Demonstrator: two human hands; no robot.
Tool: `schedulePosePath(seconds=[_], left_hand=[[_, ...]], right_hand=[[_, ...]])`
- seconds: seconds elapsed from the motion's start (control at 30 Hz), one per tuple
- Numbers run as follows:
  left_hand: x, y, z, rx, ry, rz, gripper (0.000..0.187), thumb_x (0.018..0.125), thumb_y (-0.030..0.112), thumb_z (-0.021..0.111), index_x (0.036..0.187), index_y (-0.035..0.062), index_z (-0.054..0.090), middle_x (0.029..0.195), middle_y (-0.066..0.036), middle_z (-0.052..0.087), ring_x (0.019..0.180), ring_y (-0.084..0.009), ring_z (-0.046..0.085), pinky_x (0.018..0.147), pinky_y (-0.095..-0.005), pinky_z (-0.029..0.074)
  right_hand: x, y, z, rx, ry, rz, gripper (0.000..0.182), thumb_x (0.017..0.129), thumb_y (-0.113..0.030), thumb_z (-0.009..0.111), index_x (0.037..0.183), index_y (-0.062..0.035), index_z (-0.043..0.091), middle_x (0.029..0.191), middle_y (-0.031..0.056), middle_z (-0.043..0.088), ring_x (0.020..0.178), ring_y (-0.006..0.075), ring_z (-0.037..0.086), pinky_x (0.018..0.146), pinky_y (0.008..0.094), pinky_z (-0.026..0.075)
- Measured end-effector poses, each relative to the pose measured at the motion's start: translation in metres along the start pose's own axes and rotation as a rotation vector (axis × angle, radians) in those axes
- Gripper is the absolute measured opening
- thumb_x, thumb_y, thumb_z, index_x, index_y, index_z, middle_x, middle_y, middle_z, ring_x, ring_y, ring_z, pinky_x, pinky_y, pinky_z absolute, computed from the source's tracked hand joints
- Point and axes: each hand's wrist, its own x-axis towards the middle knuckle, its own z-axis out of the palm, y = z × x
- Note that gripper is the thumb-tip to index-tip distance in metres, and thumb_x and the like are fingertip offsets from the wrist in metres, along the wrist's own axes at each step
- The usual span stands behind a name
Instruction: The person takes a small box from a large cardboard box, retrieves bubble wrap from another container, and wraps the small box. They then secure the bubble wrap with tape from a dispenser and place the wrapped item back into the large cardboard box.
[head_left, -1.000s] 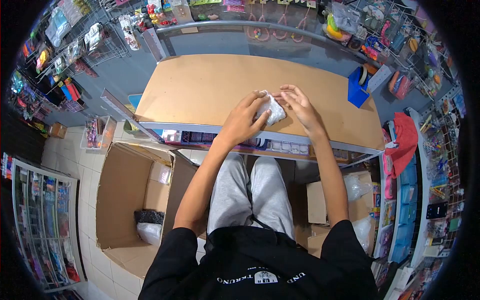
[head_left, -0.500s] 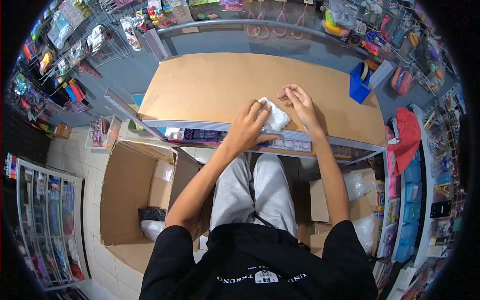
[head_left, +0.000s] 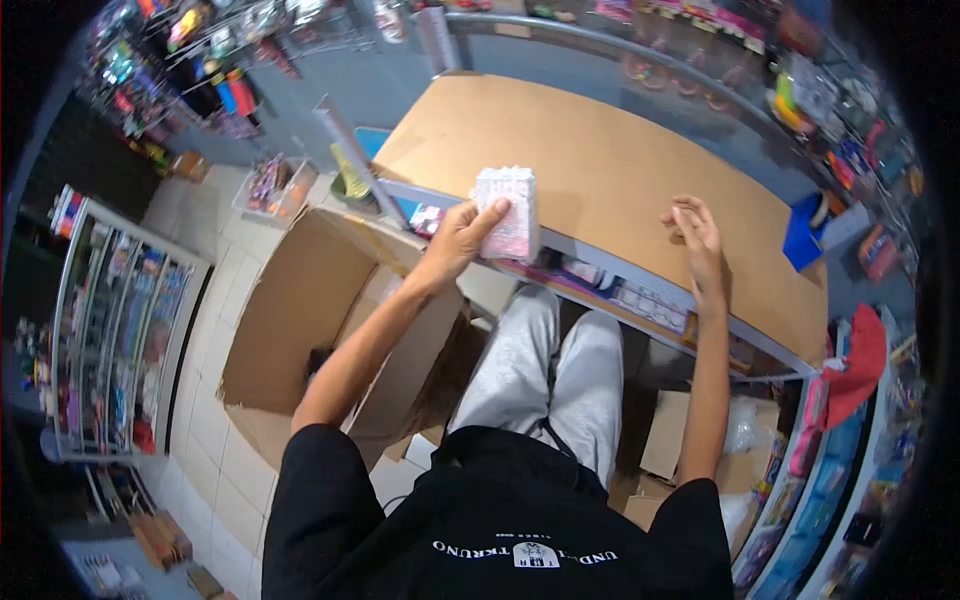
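A wrapped packet (head_left: 512,232), white with a pinkish face, is held in my left hand (head_left: 462,238) near the front left edge of the wooden table (head_left: 560,150). The thumb lies across the packet's face and the other fingers are hidden behind it. My right hand (head_left: 695,235) is raised over the right part of the table, apart from the packet. Its fingers are curled loosely, and whether anything small is between them is too blurred to tell.
A large open cardboard box (head_left: 290,300) stands on the floor at left. A blue tape dispenser (head_left: 804,235) sits at the table's right end. Smaller cartons (head_left: 665,440) are at lower right. A glass display case (head_left: 125,330) stands far left, and goods hang on wall racks.
The view has turned, shifting the table to the right. My left hand has lifted the packet off the tabletop and tilted its face up. My right hand is now farther from it.
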Motion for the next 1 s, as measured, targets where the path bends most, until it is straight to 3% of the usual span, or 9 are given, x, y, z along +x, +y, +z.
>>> schedulePosePath(seconds=[0.1, 0.23, 0.3, 0.43, 0.5, 0.67, 0.77, 0.9, 1.0], left_hand=[[-0.044, 0.027, -0.036, -0.059, 0.152, 0.018, 0.041, 0.104, 0.034, 0.055, 0.132, 0.0040, 0.055, 0.105, -0.001, 0.064, 0.090, -0.0065, 0.060, 0.079, -0.0238, 0.050], [-0.085, -0.008, -0.138, -0.140, 0.322, -0.077, 0.046, 0.105, 0.040, 0.053, 0.136, 0.0068, 0.053, 0.109, 0.000, 0.064, 0.096, -0.0087, 0.062, 0.085, -0.0267, 0.052], [-0.114, -0.025, -0.176, -0.178, 0.420, -0.183, 0.049, 0.104, 0.047, 0.051, 0.137, 0.0097, 0.053, 0.114, -0.001, 0.063, 0.100, -0.0109, 0.062, 0.084, -0.0339, 0.054], [-0.154, -0.103, -0.236, -0.036, 0.482, -0.374, 0.051, 0.101, 0.051, 0.054, 0.130, 0.0096, 0.058, 0.104, -0.002, 0.063, 0.090, -0.0113, 0.061, 0.078, -0.0321, 0.055], [-0.169, -0.158, -0.252, 0.066, 0.449, -0.510, 0.051, 0.099, 0.053, 0.056, 0.124, 0.0083, 0.062, 0.090, -0.004, 0.064, 0.075, -0.0137, 0.062, 0.063, -0.0317, 0.055], [-0.164, -0.233, -0.245, 0.137, 0.605, -0.681, 0.059, 0.098, 0.051, 0.058, 0.130, 0.0013, 0.056, 0.101, -0.010, 0.067, 0.084, -0.0190, 0.067, 0.067, -0.0374, 0.058], [-0.148, -0.270, -0.254, 0.152, 0.770, -0.594, 0.061, 0.098, 0.051, 0.058, 0.132, 0.0014, 0.053, 0.105, -0.012, 0.067, 0.086, -0.0209, 0.067, 0.066, -0.0393, 0.059], [-0.120, -0.306, -0.289, 0.259, 0.772, -0.593, 0.061, 0.098, 0.049, 0.060, 0.136, 0.0015, 0.053, 0.112, -0.015, 0.067, 0.089, -0.0231, 0.067, 0.066, -0.0376, 0.057], [-0.103, -0.299, -0.283, 0.122, 0.704, -0.547, 0.054, 0.098, 0.043, 0.061, 0.137, 0.0063, 0.056, 0.118, -0.012, 0.068, 0.102, -0.0230, 0.064, 0.085, -0.0364, 0.053]], right_hand=[[-0.003, -0.007, 0.000, -0.019, 0.020, 0.052, 0.033, 0.098, -0.023, 0.064, 0.126, -0.0072, 0.056, 0.096, 0.0046, 0.069, 0.093, 0.0088, 0.060, 0.079, 0.0234, 0.043], [0.003, 0.005, -0.008, -0.011, -0.001, 0.068, 0.033, 0.101, -0.022, 0.062, 0.129, -0.0060, 0.054, 0.096, 0.0021, 0.066, 0.084, 0.0057, 0.055, 0.073, 0.0203, 0.041], [0.004, 0.009, -0.008, 0.010, -0.010, 0.063, 0.035, 0.101, -0.023, 0.062, 0.129, -0.0049, 0.053, 0.096, 0.0020, 0.065, 0.083, 0.0053, 0.054, 0.071, 0.0199, 0.041], [0.006, 0.014, -0.014, -0.012, -0.024, 0.055, 0.033, 0.102, -0.024, 0.060, 0.128, -0.0050, 0.054, 0.097, 0.0019, 0.066, 0.091, 0.0070, 0.057, 0.077, 0.0218, 0.042], [0.005, 0.012, -0.012, -0.047, -0.002, 0.069, 0.032, 0.102, -0.024, 0.060, 0.128, -0.0051, 0.054, 0.097, 0.0021, 0.066, 0.091, 0.0069, 0.057, 0.078, 0.0213, 0.042], [0.008, 0.016, -0.015, -0.045, -0.006, 0.070, 0.029, 0.102, -0.022, 0.060, 0.126, -0.0059, 0.054, 0.096, 0.0029, 0.066, 0.090, 0.0071, 0.058, 0.080, 0.0208, 0.043], [0.007, 0.016, -0.017, -0.067, -0.005, 0.088, 0.028, 0.102, -0.022, 0.060, 0.125, -0.0064, 0.054, 0.095, 0.0029, 0.065, 0.090, 0.0072, 0.058, 0.080, 0.0209, 0.043], [0.004, 0.008, -0.012, -0.107, 0.037, 0.107, 0.029, 0.102, -0.023, 0.060, 0.125, -0.0067, 0.054, 0.095, 0.0025, 0.065, 0.090, 0.0072, 0.058, 0.080, 0.0211, 0.044], [0.006, 0.012, -0.018, -0.103, 0.039, 0.108, 0.030, 0.102, -0.022, 0.061, 0.126, -0.0061, 0.054, 0.097, 0.0026, 0.065, 0.090, 0.0066, 0.060, 0.080, 0.0213, 0.046]])
